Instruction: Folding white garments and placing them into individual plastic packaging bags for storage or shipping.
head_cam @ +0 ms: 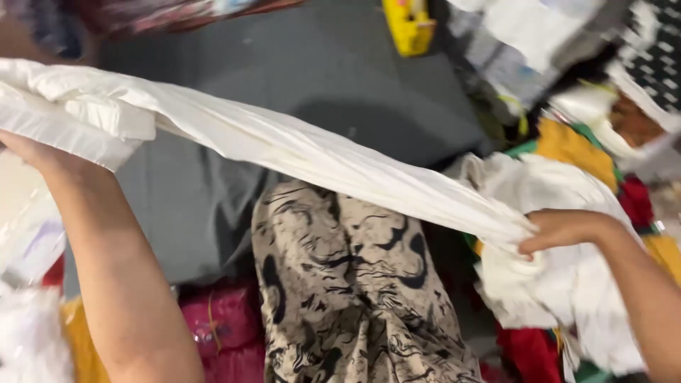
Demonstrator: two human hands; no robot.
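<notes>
A long white cloth (284,145) stretches across the view from upper left to lower right. My left hand (32,152) grips its bunched, folded end at the left, palm up under the fabric. My right hand (560,230) is closed on the other end at the right, just above a heap of white fabric (560,284). The cloth hangs taut between both hands over a grey surface (319,71).
A beige garment with black swirls (347,284) lies below the cloth. A pink bundle (220,319) sits beside it. Mixed yellow, red and green clothes (589,152) pile at the right. A yellow object (408,25) stands at the top.
</notes>
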